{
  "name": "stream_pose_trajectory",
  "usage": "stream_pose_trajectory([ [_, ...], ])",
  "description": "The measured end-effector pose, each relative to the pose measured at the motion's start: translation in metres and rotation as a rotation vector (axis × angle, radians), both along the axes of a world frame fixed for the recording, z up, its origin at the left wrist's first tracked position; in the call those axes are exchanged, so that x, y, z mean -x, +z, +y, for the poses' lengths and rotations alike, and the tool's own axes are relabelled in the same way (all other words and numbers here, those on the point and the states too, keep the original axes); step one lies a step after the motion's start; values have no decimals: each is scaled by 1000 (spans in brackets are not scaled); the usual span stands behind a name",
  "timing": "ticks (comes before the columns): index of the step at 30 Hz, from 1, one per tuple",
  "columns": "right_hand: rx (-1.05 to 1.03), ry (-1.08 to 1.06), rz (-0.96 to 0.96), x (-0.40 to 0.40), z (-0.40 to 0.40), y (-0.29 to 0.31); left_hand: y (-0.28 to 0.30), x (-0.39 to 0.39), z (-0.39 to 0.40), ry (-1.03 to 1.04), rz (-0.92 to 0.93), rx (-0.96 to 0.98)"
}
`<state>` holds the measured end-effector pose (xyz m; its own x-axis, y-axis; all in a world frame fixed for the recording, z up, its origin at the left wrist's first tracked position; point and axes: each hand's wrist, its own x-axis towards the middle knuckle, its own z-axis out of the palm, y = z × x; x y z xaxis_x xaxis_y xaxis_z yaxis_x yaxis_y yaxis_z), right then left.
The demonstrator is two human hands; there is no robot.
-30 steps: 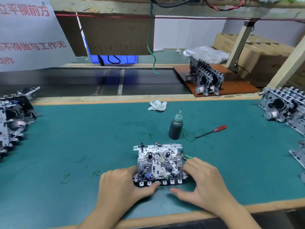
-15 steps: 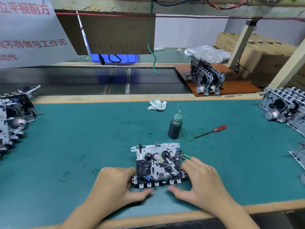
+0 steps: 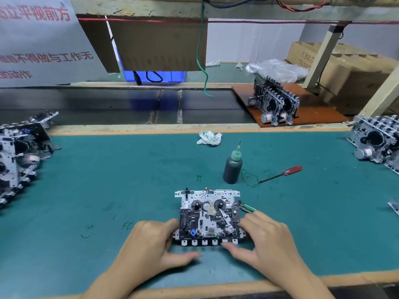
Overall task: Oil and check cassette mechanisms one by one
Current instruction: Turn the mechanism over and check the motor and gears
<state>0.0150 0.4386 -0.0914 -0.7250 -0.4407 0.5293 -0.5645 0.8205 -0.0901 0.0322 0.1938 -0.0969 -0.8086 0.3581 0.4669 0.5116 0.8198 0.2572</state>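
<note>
Lying flat on the green mat near its front edge, the cassette mechanism sat between my two hands. My left hand gripped its left side, fingers curled against the frame, thumb stretched along the front edge. My right hand held the right side likewise, thumb reaching toward the row of white keys; its fingertips were hidden behind the frame. A green-tipped tool poked out beyond my right fingers; whether I held it could not be determined. Behind stood the oil bottle, with a red-handled screwdriver to its right. Stacked mechanisms at the left and right were cut off by the frame. The hanging notice bore red Chinese characters, partly cropped.
</note>
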Motion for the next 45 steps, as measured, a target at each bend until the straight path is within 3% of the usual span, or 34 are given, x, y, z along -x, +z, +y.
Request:
stream_pose_trajectory([
  [7, 16, 42, -31, 1, 2, 0, -2, -1, 8, 127, 58, -5],
  [13, 37, 25, -17, 0, 2, -1, 2, -1, 8, 92, 4, 6],
  [20, 31, 53, -40, -1, -1, -2, -1, -1, 17, 286, -41, -8],
  [26, -14, -82, -22, -1, -3, -1, 4, 2, 9, 118, -78, 31],
  [32, -30, -88, -57, -2, -1, 0, 3, -5, 8, 1, -110, 53],
  [40, -81, 51, -74, -4, 6, 2, 4, -6, 7, 133, -190, 42],
  [45, 39, 83, -231, -7, 3, 10, 8, -5, 5, 176, -315, -43],
])
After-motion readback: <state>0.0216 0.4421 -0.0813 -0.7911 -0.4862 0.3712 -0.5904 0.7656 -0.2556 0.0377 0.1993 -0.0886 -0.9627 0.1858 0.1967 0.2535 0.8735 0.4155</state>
